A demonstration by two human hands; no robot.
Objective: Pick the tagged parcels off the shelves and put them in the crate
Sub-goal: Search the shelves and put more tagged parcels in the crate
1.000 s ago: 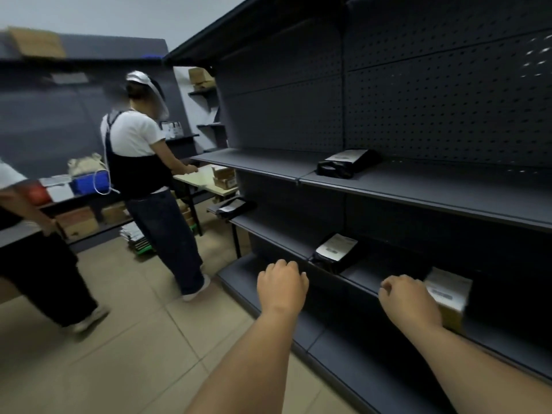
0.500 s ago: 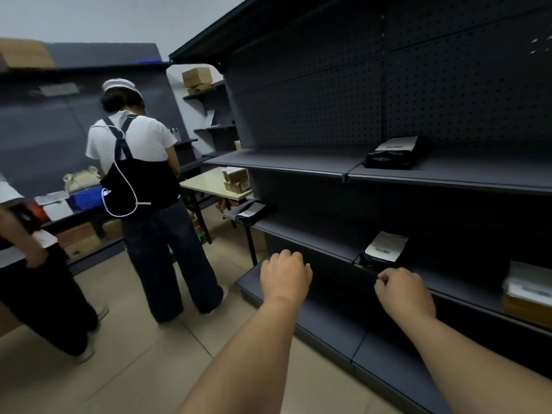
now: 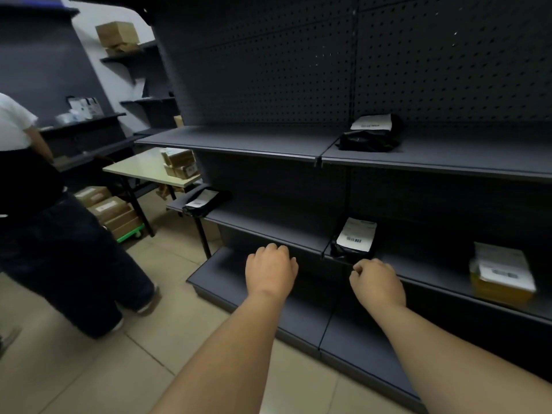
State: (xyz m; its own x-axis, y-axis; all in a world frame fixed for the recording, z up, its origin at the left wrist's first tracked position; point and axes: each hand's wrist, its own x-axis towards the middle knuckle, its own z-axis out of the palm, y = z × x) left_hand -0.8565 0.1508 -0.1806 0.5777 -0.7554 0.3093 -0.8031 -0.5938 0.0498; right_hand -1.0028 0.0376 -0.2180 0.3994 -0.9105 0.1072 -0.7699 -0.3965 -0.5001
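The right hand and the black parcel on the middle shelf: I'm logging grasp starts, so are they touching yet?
Cannot tell. In the head view the right hand, fingers curled, overlaps the near edge of the black parcel; neither contact nor gap shows.
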